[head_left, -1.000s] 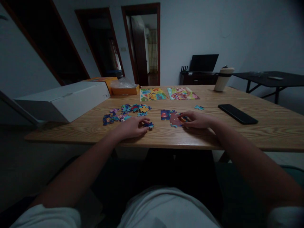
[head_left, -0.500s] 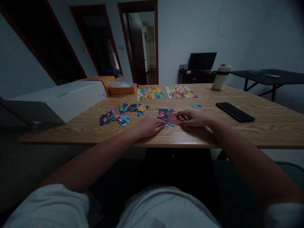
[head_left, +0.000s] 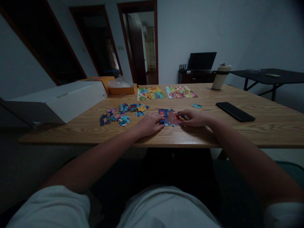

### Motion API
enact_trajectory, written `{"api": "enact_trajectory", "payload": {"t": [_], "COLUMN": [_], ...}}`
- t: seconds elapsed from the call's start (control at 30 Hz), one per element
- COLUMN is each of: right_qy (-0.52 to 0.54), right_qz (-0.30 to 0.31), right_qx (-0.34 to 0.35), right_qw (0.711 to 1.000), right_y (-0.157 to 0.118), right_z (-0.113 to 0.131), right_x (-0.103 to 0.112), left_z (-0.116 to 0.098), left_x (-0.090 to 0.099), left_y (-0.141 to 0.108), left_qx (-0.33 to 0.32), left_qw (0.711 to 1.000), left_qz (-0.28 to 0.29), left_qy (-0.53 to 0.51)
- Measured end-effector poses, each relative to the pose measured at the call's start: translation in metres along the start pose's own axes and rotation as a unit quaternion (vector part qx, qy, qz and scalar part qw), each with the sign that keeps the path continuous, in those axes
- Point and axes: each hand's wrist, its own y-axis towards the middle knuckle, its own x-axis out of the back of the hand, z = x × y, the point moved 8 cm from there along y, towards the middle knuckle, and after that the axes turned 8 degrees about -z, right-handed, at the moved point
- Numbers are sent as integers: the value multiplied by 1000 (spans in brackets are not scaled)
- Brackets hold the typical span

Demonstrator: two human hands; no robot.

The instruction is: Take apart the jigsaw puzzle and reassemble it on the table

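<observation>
I see two hands, both half open. My left hand (head_left: 150,124) touches the near left edge of one joined puzzle (head_left: 173,117) on the table (head_left: 237,134); my right hand (head_left: 193,118) touches its right side. Two picture boards (head_left: 151,93) lie behind. One orange tray (head_left: 122,91) holds clear plastic (head_left: 120,82).

- The wall (head_left: 185,28) is pale, and the light is dim.
- A dark screen (head_left: 202,61) stands on a low cabinet (head_left: 198,77).
- One doorway (head_left: 150,47) shows a curtain (head_left: 151,50).
</observation>
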Motion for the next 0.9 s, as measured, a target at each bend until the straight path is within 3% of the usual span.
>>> {"api": "enact_trajectory", "payload": {"t": [0.3,0.5,0.67,0.83,0.9], "right_qy": [2,12,29,63,102], "right_qz": [-3,-7,-11,-155,-174], "right_qx": [3,15,-5,-76,-75], "right_qw": [1000,1000,999,983,977], "right_y": [2,1,0,-1,-2], "right_z": [-1,2,-3,-20,-19], "right_x": [-1,-1,1,35,41], "left_z": [-1,8,11,2,-5], "left_x": [-4,-3,-3,10,12], "left_y": [2,4,0,-8,-5], "left_qx": [-38,23,68,47,23], "left_qw": [998,998,985,990,991], "left_qz": [38,13,39,5,-12], "left_qy": [25,-63,-153,-131,-130]}}
